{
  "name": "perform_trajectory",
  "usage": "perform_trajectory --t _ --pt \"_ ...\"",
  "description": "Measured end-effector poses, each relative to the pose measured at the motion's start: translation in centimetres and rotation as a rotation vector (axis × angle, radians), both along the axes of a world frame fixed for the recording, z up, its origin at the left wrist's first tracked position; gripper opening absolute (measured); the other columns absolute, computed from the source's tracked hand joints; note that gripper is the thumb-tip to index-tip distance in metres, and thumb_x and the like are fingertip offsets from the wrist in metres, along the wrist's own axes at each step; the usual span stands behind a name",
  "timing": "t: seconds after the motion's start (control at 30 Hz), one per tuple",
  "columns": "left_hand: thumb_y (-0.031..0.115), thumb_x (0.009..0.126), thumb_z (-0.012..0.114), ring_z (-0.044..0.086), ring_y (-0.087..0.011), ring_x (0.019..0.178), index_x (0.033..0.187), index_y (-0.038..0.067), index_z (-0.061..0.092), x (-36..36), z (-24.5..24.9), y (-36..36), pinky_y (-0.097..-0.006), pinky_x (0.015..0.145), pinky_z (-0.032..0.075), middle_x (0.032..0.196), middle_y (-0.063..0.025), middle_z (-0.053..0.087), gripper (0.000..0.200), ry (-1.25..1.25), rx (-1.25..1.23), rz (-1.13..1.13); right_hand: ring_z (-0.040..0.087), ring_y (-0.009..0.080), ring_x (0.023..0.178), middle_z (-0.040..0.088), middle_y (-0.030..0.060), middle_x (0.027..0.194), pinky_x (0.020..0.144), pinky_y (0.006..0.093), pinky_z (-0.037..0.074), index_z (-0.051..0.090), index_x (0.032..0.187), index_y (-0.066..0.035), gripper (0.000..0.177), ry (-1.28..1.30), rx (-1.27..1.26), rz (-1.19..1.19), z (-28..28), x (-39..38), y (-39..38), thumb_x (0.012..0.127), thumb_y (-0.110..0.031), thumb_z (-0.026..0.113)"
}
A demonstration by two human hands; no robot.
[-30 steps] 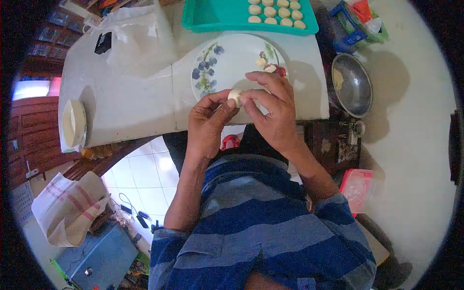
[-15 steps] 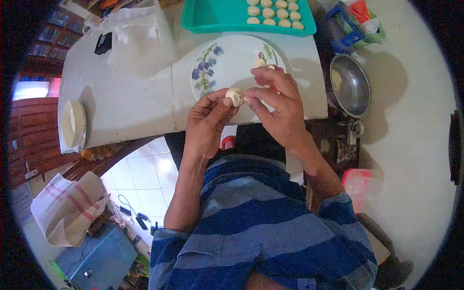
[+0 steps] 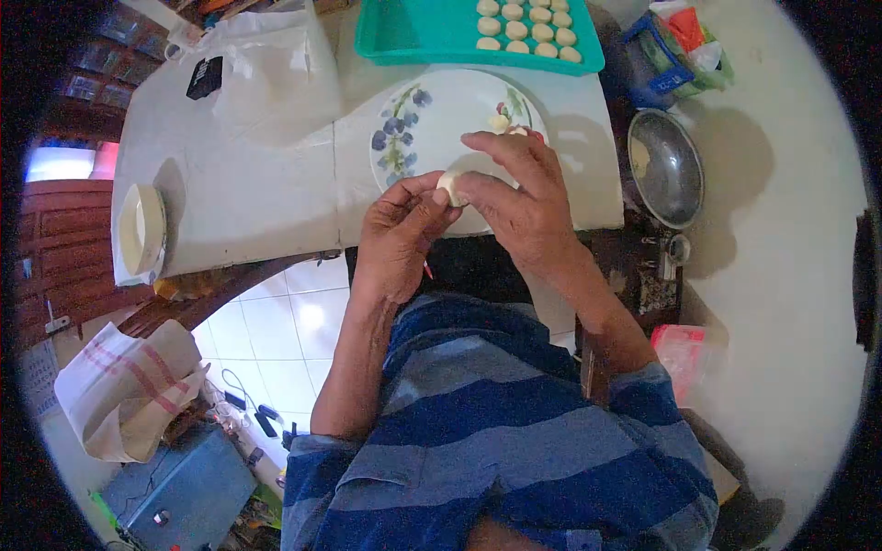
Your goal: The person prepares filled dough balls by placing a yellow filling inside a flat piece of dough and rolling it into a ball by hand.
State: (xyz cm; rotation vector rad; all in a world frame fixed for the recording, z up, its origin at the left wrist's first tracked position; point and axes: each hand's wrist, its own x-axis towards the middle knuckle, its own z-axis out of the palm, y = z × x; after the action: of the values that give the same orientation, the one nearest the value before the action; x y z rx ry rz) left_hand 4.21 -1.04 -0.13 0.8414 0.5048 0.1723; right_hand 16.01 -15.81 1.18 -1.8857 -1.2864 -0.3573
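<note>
A small pale lump of dough (image 3: 449, 186) is pinched between the fingertips of my left hand (image 3: 399, 232) and my right hand (image 3: 514, 204). Both hands hover over the near edge of a white flower-patterned plate (image 3: 423, 119) on the white table (image 3: 248, 197). A few bits of dough and filling (image 3: 503, 123) lie on the plate's far right side, partly hidden by my right fingers. Beyond the plate, a teal tray (image 3: 413, 37) carries several shaped dough balls (image 3: 533, 28) in rows.
A metal bowl (image 3: 666, 165) sits to the right of the table. A clear plastic bag (image 3: 266, 64) and a black object (image 3: 204, 78) lie at the table's far left, a small white lidded container (image 3: 140, 230) at its left edge. A red-lidded box (image 3: 684, 354) rests lower right.
My fingers have kept working the dough lump, turning it slightly between the fingertips. The view shifted a little; hands stay over the plate's near edge.
</note>
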Motion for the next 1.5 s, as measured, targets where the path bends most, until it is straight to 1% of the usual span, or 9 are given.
perform_trajectory --t 0.2,0.5,0.57,0.67,0.77,1.07,1.13,1.2,1.5 --pt "0.009 0.100 0.065 0.068 -0.0189 0.105 0.124 -0.002 0.062 -0.4 0.0 0.3 -0.0319 0.094 0.058 0.117 -0.0110 0.068 0.026 -0.038 -0.132 0.016 0.058 0.0321 0.110 0.063 0.0078 0.129 0.098 0.0477 0.047 0.076 0.106 -0.017 0.031 -0.188 -0.056 0.029 0.2 -0.4 -0.2 0.076 -0.016 0.076" --pt "0.013 0.102 0.063 0.067 -0.0199 0.108 0.126 -0.002 0.060 -0.4 0.1 -0.1 -0.0344 0.093 0.058 0.119 -0.0119 0.068 0.029 -0.029 -0.148 -0.028 0.059 0.0345 0.109 0.063 0.0098 0.130 0.102 0.0505 0.045 0.071 0.121 -0.014 0.043 -0.043 0.037 0.076 -0.6 -0.5 -0.4 0.079 -0.017 0.079" --pt "0.014 0.101 0.064 0.068 -0.0204 0.107 0.126 -0.002 0.060 -0.5 0.2 0.0 -0.0348 0.093 0.059 0.119 -0.0118 0.068 0.030 -0.037 -0.167 -0.041 0.059 0.0362 0.125 0.065 0.0109 0.130 0.113 0.0521 0.039 0.065 0.128 -0.009 0.045 0.316 -0.084 0.041 0.7 -1.1 -0.6 0.087 -0.021 0.076" --pt "0.009 0.099 0.064 0.068 -0.0210 0.105 0.127 -0.002 0.058 -0.5 0.3 -0.1 -0.0348 0.093 0.059 0.118 -0.0129 0.068 0.031 -0.117 -0.233 -0.055 0.058 0.0352 0.126 0.064 0.0104 0.133 0.115 0.0510 0.037 0.056 0.138 -0.008 0.054 0.207 -0.121 0.101 -0.9 -0.5 -0.6 0.089 -0.022 0.074" --pt "0.003 0.097 0.063 0.069 -0.0210 0.104 0.130 -0.002 0.056 -0.3 -0.7 -0.2 -0.0330 0.091 0.059 0.117 -0.0145 0.068 0.035 -0.008 -0.028 -0.037 0.060 0.0344 0.118 0.065 0.0121 0.130 0.111 0.0492 0.039 0.056 0.141 -0.014 0.057 0.173 -0.204 0.137 -1.0 -0.5 -0.5 0.088 -0.021 0.074" --pt "0.003 0.096 0.064 0.069 -0.0216 0.105 0.132 -0.004 0.055 -0.6 -0.4 0.1 -0.0327 0.090 0.058 0.117 -0.0163 0.067 0.038 0.031 0.174 -0.065 0.061 0.0341 0.115 0.065 0.0129 0.128 0.103 0.0470 0.044 0.055 0.142 -0.012 0.055 0.295 -0.128 0.182 -1.0 -1.0 -0.3 0.091 -0.024 0.073" --pt "0.008 0.099 0.063 0.069 -0.0232 0.106 0.132 -0.005 0.057 -0.8 -0.2 0.8 -0.0340 0.092 0.058 0.119 -0.0167 0.067 0.036 -0.108 -0.198 -0.093 0.061 0.0341 0.117 0.065 0.0133 0.129 0.104 0.0465 0.045 0.056 0.140 -0.011 0.054 0.303 -0.137 0.138 -1.5 -0.9 -0.4 0.090 -0.024 0.074" --pt "0.010 0.100 0.062 0.069 -0.0237 0.106 0.131 -0.005 0.058 -0.7 -0.3 0.5 -0.0345 0.093 0.059 0.119 -0.0166 0.067 0.035 -0.047 -0.118 -0.074 0.060 0.0340 0.118 0.064 0.0137 0.130 0.104 0.0461 0.045 0.057 0.139 -0.011 0.054 0.314 -0.146 0.096 -1.6 -1.0 -0.5 0.090 -0.024 0.074" --pt "0.011 0.103 0.060 0.069 -0.0228 0.106 0.130 -0.006 0.059 -0.6 -0.3 -0.1 -0.0339 0.094 0.059 0.120 -0.0158 0.068 0.032 0.021 -0.036 -0.041 0.058 0.0328 0.125 0.060 0.0100 0.136 0.111 0.0486 0.043 0.073 0.111 -0.013 0.029 -0.019 -0.098 0.049 -1.6 -1.1 -1.8 0.085 -0.024 0.078"
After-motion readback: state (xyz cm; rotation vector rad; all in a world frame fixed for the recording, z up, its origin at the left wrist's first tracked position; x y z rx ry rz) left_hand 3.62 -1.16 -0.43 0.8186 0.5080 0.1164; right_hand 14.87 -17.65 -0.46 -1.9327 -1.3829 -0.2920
